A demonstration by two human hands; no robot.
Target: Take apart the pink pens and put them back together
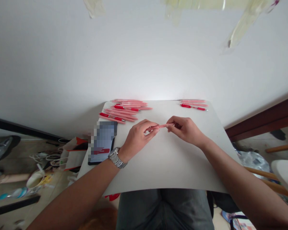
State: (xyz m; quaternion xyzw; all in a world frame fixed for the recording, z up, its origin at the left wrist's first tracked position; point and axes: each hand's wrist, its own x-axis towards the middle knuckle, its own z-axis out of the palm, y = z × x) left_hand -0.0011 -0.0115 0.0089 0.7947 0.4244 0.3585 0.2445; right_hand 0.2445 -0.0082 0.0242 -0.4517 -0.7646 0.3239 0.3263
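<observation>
Both of my hands meet over the middle of a small white table (168, 159), holding one pink pen (161, 126) level between them. My left hand (139, 137), with a metal watch on its wrist, pinches the pen's left end. My right hand (186, 129) grips the pen's right end with closed fingers. A pile of several pink and red pens (124, 110) lies at the table's far left. A smaller group of pink and red pens (194, 104) lies at the far right.
A phone (102, 142) lies on the table's left edge beside my left wrist. On the floor to the left are bags, a cup (35, 180) and cables. Wooden furniture and a white seat (286, 174) stand to the right. A white wall rises behind the table.
</observation>
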